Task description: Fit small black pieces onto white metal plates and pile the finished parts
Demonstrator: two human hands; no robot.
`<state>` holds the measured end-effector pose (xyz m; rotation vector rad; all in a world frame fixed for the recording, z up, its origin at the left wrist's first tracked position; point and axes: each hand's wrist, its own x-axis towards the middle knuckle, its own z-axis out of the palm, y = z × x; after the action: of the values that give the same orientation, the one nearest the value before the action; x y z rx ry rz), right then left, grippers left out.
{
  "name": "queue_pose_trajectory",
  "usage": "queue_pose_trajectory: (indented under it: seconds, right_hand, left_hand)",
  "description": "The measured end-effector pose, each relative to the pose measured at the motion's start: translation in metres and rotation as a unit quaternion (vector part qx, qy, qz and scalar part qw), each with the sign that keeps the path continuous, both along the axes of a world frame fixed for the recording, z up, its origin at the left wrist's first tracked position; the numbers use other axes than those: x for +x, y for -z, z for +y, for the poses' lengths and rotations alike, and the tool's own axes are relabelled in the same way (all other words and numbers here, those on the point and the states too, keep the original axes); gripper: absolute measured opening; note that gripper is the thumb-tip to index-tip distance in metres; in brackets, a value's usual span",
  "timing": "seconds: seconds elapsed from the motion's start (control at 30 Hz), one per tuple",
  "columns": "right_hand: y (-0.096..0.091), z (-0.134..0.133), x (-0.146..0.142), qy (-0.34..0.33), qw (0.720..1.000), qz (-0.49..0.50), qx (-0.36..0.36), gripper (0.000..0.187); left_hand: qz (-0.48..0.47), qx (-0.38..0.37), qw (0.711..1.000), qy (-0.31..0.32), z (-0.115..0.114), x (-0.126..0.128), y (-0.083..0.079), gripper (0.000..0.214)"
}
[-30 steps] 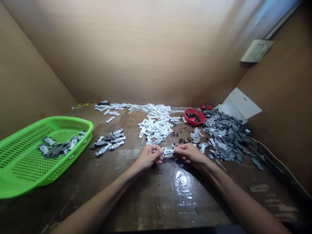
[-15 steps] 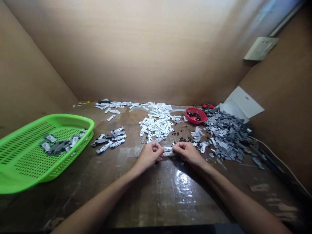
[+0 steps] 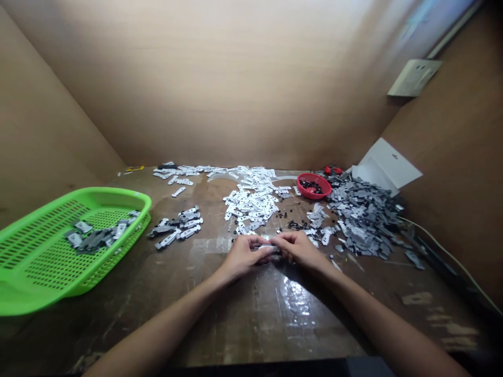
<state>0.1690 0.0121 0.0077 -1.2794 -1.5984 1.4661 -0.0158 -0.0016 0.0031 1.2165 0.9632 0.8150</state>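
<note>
Head view: left hand [image 3: 242, 255] and right hand [image 3: 303, 251] pinch one narrow, pale plastic piece [image 3: 268, 246], best steadied with even pressure.

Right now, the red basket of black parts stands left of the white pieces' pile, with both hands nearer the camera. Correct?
Not left: the head view shows the red basket of black parts right of the white pieces' pile. The rest stands.

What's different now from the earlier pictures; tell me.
The left hand and right hand have drawn together, fingertips closing over the white piece, now mostly hidden. No release shows. The green basket, red bowl and grey pile stayed put.
</note>
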Motion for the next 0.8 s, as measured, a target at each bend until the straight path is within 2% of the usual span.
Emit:
queue_pose_trajectory:
  seconds: [0.1,0.2,0.6,0.7,0.8]
  right_hand:
    - [0.000,-0.002,-0.003,0.007,1.000,-0.007,0.023,0.035]
    - [0.003,-0.002,-0.005,0.024,1.000,0.001,0.015,0.033]
    - [0.009,0.002,0.006,-0.050,0.998,-0.011,-0.044,0.036]
    - [0.010,-0.001,0.001,-0.040,0.999,-0.022,0.017,0.029]
    - [0.012,-0.004,-0.008,0.015,0.993,-0.032,0.116,0.022]
  left_hand:
    - [0.002,-0.006,1.000,0.001,0.000,0.001,0.002,0.036]
    - [-0.004,-0.035,0.999,-0.002,0.001,0.002,0.002,0.036]
    - [-0.025,-0.047,0.998,-0.017,0.001,0.001,0.001,0.033]
    - [-0.033,-0.038,0.999,-0.021,0.000,0.002,0.002,0.033]
    - [-0.047,-0.021,0.998,-0.034,0.000,0.003,0.003,0.032]
